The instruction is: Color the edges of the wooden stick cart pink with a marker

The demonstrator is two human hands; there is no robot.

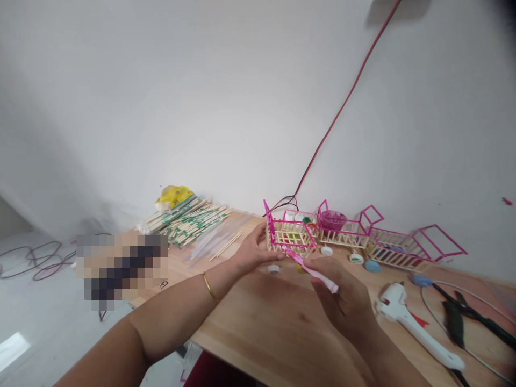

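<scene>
My left hand (258,248) grips the left end of a small crib-like frame (291,236) built of pale sticks, with bars painted magenta. Between the fingers of my right hand (342,293) is a pink paintbrush (318,275), its tip against the near side of that frame. Behind and to the right stand more frames of the same make, one in the middle (346,236) and one at the far right (403,250). A tub of magenta paint (332,220) sits at the middle frame. Small paint-pot lids lie close by, a white one (326,251) and a blue one (372,266).
At the left lie many wooden sticks in green-printed wrappers (193,226), a yellow bag (175,196) and a few loose sticks (226,246). A white glue gun (419,328) and dark-handled pliers-like tools (455,317) rest at the right. A red-black cable (342,105) hangs along the wall.
</scene>
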